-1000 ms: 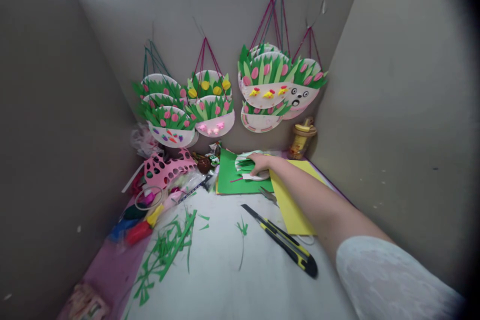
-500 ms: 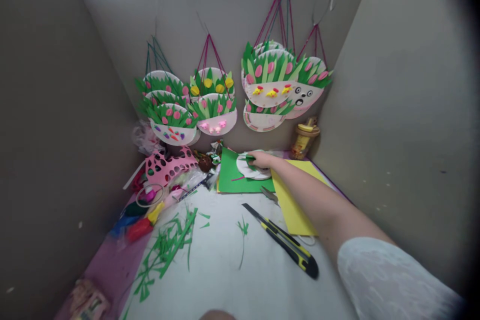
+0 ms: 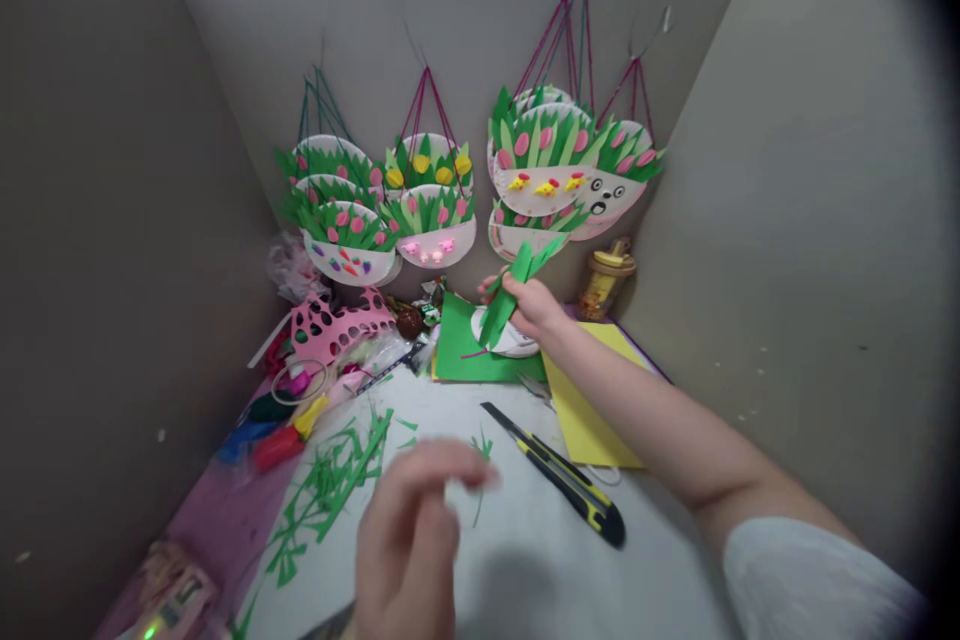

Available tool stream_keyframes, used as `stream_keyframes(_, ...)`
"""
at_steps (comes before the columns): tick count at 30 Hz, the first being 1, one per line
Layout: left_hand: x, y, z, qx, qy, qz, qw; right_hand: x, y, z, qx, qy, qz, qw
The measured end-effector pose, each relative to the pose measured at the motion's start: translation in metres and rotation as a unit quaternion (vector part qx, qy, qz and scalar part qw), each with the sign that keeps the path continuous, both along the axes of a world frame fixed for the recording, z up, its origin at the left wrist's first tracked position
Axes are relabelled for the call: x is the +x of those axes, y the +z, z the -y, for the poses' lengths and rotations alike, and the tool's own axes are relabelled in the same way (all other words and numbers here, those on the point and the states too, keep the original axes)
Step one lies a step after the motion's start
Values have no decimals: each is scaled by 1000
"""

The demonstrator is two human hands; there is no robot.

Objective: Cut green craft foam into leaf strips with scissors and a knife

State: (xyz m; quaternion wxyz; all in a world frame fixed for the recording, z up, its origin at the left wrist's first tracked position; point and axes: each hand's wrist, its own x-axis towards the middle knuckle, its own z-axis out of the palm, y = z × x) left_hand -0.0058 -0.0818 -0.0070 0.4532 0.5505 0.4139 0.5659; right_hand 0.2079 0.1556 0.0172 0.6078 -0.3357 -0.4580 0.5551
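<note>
Raised over the back of the table, my right hand is closed on green paper leaf pieces. Beneath it lie white paper plates on a green paper sheet. My left hand is at the bottom centre, slightly blurred, with curved fingers apart and nothing in them. A black and yellow cutter knife rests on the white table surface, its blade pointing to the back left. Green paper scraps are spread left of my left hand.
Decorated paper-plate baskets hang on the grey back panel. Yellow paper lies under my right forearm. A yellow cup stands at the back right. A pink perforated piece and a glue bottle are at left; grey partitions stand on both sides.
My right hand has risen from the plates with the green leaf pieces in it. My left hand has come up into view from the bottom edge.
</note>
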Motion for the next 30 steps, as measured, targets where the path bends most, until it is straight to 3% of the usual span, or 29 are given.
stream_keyframes(3, 23, 6, -54, -50, 55, 21, 997, -29, -9, 55, -80, 101, -61, 990)
stream_keyframes(5, 29, -9, -81, -126, 42, 49, 990, -44, -21, 85, -121, 109, -96, 982)
stream_keyframes(7, 28, -30, -98, -183, -14, 80, 980, -56, -32, 106, -140, 93, -109, 980)
stream_keyframes(9, 23, -45, -105, -184, -9, 97, 978, -66, -41, 117, -158, 70, -105, 979)
stream_keyframes(13, 11, -51, -110, -137, 23, 101, 985, -85, -49, 119, -131, 38, -82, 987)
stream_keyframes(19, 2, -53, -119, -159, 69, 118, 978, -104, -58, 106, -54, -1, -25, 998)
stream_keyframes(24, 3, -61, -118, -112, 18, 125, 986, -107, -65, 102, 10, -7, 80, 997)
stream_keyframes(30, 12, -63, -114, -121, -29, 168, 978, -107, -72, 104, -17, 6, 52, 998)
